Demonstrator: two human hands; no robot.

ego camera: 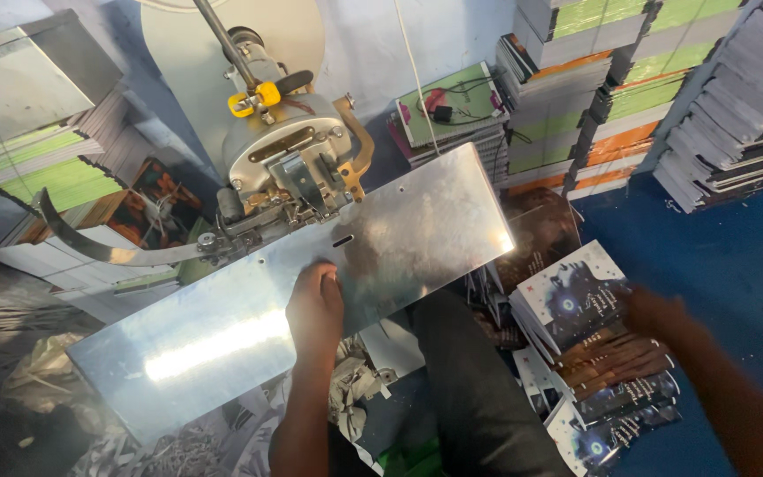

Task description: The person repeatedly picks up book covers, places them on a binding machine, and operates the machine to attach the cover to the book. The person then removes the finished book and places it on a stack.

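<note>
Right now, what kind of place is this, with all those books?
Probably a small book-binding workshop: a stitching machine with a shiny metal table, tall stacks of books, and loose booklets under the right hand.

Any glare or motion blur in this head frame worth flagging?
Head view: a bright glare streak on the metal plate; right hand smeared by motion blur over the dark booklets; left hand on the plate is sharp; book stacks evenly lit.

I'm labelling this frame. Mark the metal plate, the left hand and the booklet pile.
metal plate [196, 340]: head view, on its bright bare left part.
left hand [314, 305]: head view, on the back of the hand.
booklet pile [567, 300]: head view, on the top booklet's cover.
</note>
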